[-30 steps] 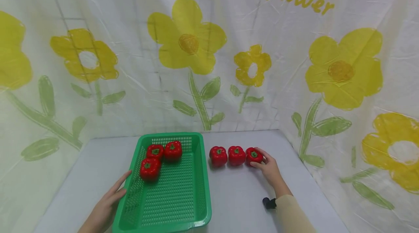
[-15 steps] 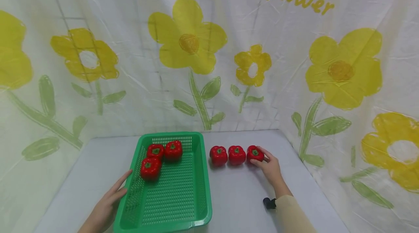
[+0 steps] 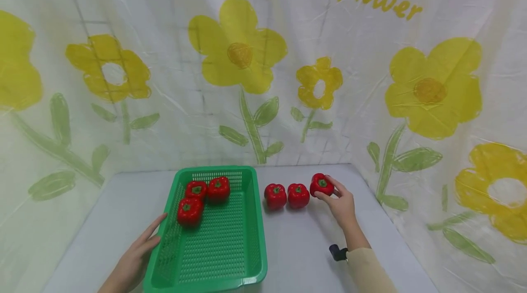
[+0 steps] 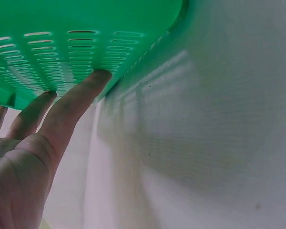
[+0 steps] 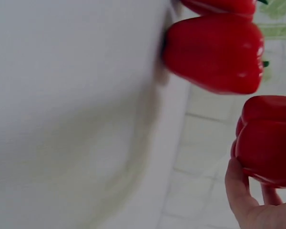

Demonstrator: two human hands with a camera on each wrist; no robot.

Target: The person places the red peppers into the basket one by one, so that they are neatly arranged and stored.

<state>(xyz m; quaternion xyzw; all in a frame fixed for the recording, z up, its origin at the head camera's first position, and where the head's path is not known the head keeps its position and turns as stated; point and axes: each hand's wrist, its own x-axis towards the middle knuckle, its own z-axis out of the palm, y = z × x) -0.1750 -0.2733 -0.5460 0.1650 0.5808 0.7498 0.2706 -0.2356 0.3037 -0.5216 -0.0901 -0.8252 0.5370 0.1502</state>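
In the head view my right hand (image 3: 342, 204) grips a red bell pepper (image 3: 321, 185) by its side, thumb in front. The right wrist view shows that pepper (image 5: 269, 143) lifted off the table. Just left of it two more red bell peppers, one nearer (image 3: 298, 196) and one farther (image 3: 275, 196), stand upright side by side. My left hand (image 3: 133, 256) touches the left side of a green plastic basket (image 3: 263, 256). Its fingers lie fairly straight against the slotted wall (image 4: 81, 50) in the left wrist view. Inside the basket, three red bell peppers (image 3: 190, 212) sit toward the back left.
The basket and peppers stand on a white table (image 3: 296, 252). A white curtain (image 3: 173, 137) with yellow flowers hangs behind and on both sides of the table. A small black device (image 3: 338, 252) sits at my right wrist.
My right hand has taken hold of the rightmost pepper and raised it from the table, slightly away from the pair beside it. My left hand and the basket stay where they were.
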